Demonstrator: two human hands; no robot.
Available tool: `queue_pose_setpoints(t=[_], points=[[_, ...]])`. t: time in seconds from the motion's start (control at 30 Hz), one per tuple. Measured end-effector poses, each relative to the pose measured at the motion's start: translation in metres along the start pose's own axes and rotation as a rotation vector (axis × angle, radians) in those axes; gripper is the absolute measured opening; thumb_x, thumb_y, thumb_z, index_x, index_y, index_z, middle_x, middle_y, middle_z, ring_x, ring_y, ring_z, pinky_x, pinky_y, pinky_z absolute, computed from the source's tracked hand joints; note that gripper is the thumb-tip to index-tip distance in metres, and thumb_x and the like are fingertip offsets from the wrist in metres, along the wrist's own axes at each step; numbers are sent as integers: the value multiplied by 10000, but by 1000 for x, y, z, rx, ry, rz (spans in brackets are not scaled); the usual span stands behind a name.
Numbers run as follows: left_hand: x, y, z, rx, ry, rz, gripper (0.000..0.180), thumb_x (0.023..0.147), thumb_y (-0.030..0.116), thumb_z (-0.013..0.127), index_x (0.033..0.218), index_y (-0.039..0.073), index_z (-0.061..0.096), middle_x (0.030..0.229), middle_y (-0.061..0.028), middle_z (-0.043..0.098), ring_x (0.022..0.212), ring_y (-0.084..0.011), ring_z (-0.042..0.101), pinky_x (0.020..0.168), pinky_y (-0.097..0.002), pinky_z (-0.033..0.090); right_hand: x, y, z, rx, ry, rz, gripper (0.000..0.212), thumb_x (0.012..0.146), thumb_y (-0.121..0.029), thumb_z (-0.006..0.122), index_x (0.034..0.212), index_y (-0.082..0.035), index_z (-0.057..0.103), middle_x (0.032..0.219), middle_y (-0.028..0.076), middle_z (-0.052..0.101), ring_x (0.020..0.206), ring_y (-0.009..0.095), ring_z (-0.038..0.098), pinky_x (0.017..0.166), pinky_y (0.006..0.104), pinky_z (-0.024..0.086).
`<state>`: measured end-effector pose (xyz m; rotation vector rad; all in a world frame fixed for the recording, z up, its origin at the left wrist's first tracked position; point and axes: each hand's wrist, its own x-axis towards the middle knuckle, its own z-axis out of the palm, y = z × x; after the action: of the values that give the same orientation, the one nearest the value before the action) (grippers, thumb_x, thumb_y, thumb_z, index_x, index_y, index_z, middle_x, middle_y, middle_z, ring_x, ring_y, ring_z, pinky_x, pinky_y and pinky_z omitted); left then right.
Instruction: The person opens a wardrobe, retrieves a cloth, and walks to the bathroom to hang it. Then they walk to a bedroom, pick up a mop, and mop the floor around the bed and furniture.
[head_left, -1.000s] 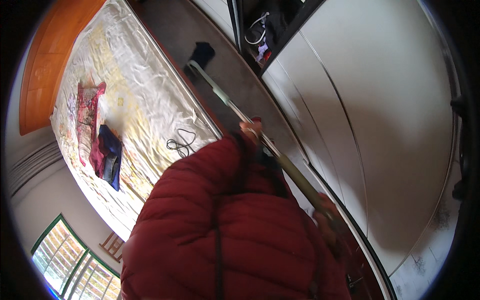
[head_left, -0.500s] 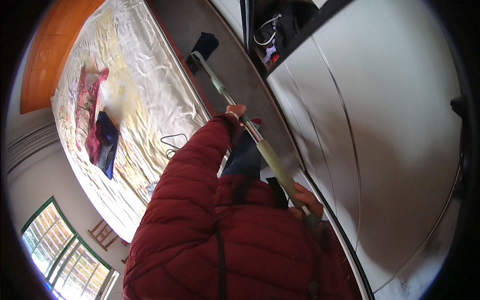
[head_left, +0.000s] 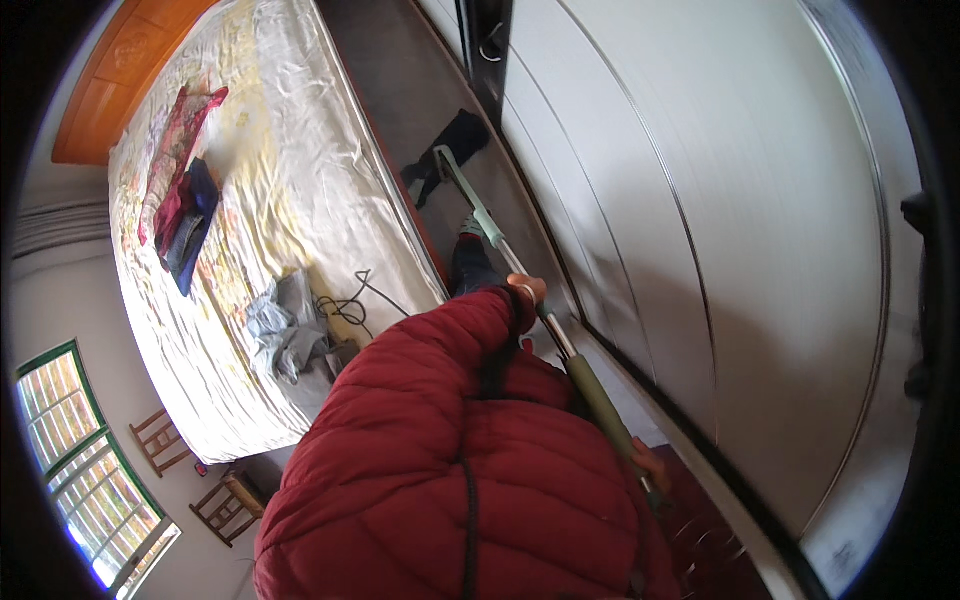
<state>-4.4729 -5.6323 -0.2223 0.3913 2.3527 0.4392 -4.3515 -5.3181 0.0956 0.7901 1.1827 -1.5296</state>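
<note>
A long mop (head_left: 600,408) with a pale green and metal pole slants across my front, from the floor ahead to my right side. My left hand (head_left: 529,290) is closed around the metal middle of the pole. Lower down, near the pole's end, my right hand (head_left: 652,466) is wrapped around it, with part of its fingers hidden. At the far end, a dark cloth mop head (head_left: 462,138) lies on the grey floor (head_left: 400,60), just beyond my foot (head_left: 470,228).
A bed (head_left: 300,130) runs along the left, holding a red patterned cloth (head_left: 172,165), dark folded clothes (head_left: 190,225), a grey garment (head_left: 288,325) and a black cable (head_left: 350,312). White wardrobe doors (head_left: 640,200) wall the right. Wooden chairs (head_left: 228,508) stand behind the bed.
The mop head has come back nearer to my feet, away from the far bed edge. My view has shifted, showing the grey garment and more of the cable. Both hands keep hold of the pole.
</note>
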Motion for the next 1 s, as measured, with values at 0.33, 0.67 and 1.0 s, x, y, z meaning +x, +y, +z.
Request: queue_pose_setpoints(t=[0.33,0.67,1.0], points=[[-46,166,87,-173,-93,233,174,611,281,721,617,143,615,635,-66,608,632,-229,640,576,-357,529,-168,81,-19,-728,321,-832,276,884,-182,535,1094,-5,503,1216,254,493,1130,320,490,955,441,401],[-65,213,77,-668,95,151,242,638,222,689,849,126,623,774,-80,640,764,-284,635,713,-343,514,-189,74,-47,-593,660,-908,227,903,-193,514,1045,-15,521,1062,154,552,884,184,549,800,300,464],[-19,-52,46,-749,183,-423,480,507,195,810,926,90,601,884,-104,638,851,-281,634,706,-366,524,17,2,31,-648,-66,-1024,351,778,-31,652,1096,-3,504,1215,245,524,1107,298,553,889,360,466]])
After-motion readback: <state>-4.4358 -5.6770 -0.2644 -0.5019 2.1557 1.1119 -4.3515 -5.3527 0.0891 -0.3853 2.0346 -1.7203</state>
